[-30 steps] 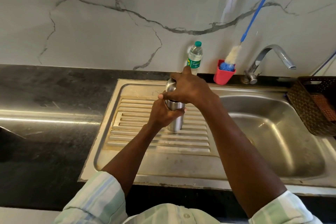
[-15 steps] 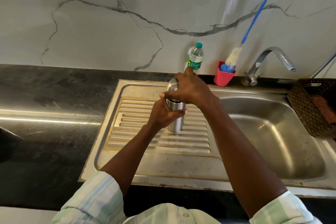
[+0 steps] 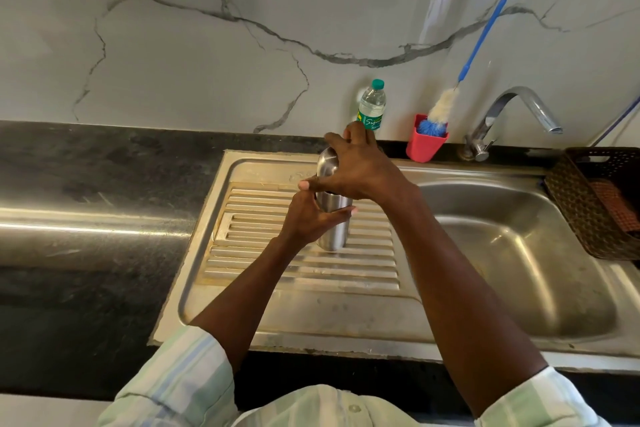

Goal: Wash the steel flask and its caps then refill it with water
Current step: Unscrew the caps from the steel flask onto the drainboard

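A steel flask [image 3: 333, 236] stands upright on the ribbed drainboard [image 3: 367, 263] of the steel sink. My left hand [image 3: 311, 218] grips its body around the middle. My right hand [image 3: 356, 166] is curled over the flask's steel cap [image 3: 327, 163] from above, thumb on the near side, fingers over the far side. The seam between cap and body is hidden under my hands.
A plastic water bottle [image 3: 372, 106] stands against the marble wall behind the flask. A red holder [image 3: 426, 142] with a blue-handled bottle brush [image 3: 478, 45] sits beside the tap [image 3: 516, 114]. The sink basin [image 3: 519, 260] lies to the right, a brown basket [image 3: 595, 201] at its far-right edge.
My right hand's grip has shifted a little around the cap. The flask and my left hand stay in the same place.
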`<state>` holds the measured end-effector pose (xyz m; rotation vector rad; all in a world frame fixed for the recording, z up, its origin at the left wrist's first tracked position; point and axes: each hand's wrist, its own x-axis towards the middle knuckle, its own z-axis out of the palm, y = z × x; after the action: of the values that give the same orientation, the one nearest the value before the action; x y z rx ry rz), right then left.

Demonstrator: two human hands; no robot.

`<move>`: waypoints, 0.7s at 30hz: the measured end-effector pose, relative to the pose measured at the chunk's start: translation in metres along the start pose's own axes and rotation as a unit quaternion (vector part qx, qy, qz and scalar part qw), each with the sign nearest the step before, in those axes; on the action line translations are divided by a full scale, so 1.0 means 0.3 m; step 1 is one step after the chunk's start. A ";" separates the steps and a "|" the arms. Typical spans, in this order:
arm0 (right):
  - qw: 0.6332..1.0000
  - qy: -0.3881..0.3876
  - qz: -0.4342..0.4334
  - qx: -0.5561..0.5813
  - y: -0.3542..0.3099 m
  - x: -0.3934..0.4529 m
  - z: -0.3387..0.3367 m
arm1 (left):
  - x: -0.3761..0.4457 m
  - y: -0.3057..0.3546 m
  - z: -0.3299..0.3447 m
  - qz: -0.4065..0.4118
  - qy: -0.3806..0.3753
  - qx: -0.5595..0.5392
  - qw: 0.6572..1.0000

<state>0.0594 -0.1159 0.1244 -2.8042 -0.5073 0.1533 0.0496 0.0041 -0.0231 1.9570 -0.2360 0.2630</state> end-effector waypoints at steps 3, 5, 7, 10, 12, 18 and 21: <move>0.999 0.038 0.001 0.008 -0.012 0.002 0.027 | -0.005 -0.005 0.001 -0.016 0.004 0.002 1.000; 0.999 0.004 -0.052 0.014 -0.010 0.006 0.022 | -0.005 -0.006 0.001 -0.019 0.007 -0.002 1.000; 0.994 -0.053 -0.081 0.048 0.000 0.002 0.006 | -0.005 -0.007 0.001 -0.023 0.006 0.001 1.000; 0.991 -0.032 -0.041 0.124 0.019 -0.010 0.006 | -0.006 -0.006 0.001 -0.012 0.003 0.000 1.000; 0.994 0.014 0.002 0.108 0.018 -0.016 0.019 | -0.004 -0.004 0.001 -0.006 0.002 -0.011 1.000; 0.981 0.074 0.009 0.179 0.035 -0.020 0.040 | -0.007 -0.003 0.001 -0.020 0.011 0.018 1.000; 0.956 0.102 -0.005 0.273 0.046 -0.044 0.030 | -0.004 -0.012 0.000 -0.024 0.005 0.010 1.000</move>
<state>0.0501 -0.1306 0.1124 -2.2433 -0.3600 -0.0029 0.0495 0.0057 -0.0267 1.9786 -0.1817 0.2445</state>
